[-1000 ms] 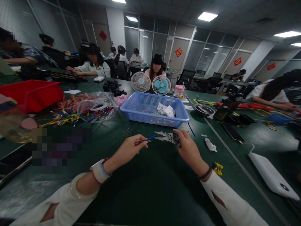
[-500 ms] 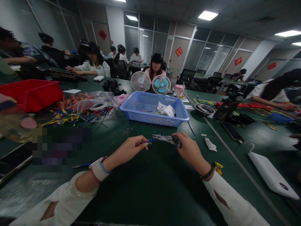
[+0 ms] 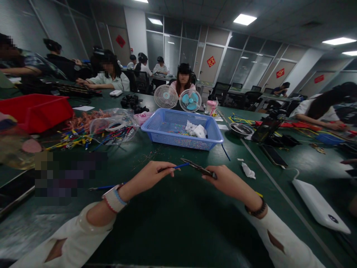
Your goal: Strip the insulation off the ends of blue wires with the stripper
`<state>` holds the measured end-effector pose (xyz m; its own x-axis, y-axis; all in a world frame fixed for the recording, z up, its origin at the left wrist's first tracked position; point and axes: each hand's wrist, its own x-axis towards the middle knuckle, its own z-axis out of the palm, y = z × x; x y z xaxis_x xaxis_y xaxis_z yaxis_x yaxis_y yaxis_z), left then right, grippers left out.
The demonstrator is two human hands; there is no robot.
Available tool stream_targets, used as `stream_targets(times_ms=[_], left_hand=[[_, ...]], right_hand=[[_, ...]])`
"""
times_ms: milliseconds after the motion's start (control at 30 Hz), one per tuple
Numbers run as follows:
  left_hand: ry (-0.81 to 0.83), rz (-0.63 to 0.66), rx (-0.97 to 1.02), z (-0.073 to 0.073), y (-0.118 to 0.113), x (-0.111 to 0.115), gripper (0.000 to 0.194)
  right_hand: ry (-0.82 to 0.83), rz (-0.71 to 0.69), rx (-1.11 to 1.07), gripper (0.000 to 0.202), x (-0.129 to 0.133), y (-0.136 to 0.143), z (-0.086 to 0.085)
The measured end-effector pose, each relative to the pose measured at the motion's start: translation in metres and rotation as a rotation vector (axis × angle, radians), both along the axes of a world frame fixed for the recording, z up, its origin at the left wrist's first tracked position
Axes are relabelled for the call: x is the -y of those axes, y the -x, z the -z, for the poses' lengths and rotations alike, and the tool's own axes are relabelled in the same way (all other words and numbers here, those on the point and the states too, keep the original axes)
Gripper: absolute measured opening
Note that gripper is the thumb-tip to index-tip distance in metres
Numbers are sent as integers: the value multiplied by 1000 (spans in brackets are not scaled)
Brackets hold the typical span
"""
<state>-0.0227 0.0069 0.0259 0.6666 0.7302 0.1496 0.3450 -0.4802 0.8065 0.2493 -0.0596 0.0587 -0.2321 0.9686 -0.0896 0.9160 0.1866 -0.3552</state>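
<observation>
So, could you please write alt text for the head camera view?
A person's left hand holds a blue wire up to pliers in the right hand, above a green table. Beyond are a blue basket and two fans.

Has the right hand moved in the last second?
Yes: the right hand has moved slightly back toward the wearer, farther from the blue basket.

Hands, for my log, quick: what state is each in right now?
Left hand: closed, holding a blue wire.
Right hand: closed, holding pliers.
</observation>
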Motion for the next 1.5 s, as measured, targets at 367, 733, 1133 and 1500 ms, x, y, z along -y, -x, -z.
stream_targets(times_ms=[367, 733, 1133, 1500], left_hand=[[10, 21, 11, -3, -3, 3, 28], [-20, -54, -87, 0, -3, 3, 33], [-190, -125, -136, -2, -5, 10, 25], [-361, -149, -132, 5, -5, 12, 29]], right_hand=[[340, -167, -374, 23, 1, -1, -2], [630, -5, -718, 39, -2, -1, 19], [758, -6, -873, 35, -1, -10, 9], [218, -119, -294, 40, 1, -20, -3]])
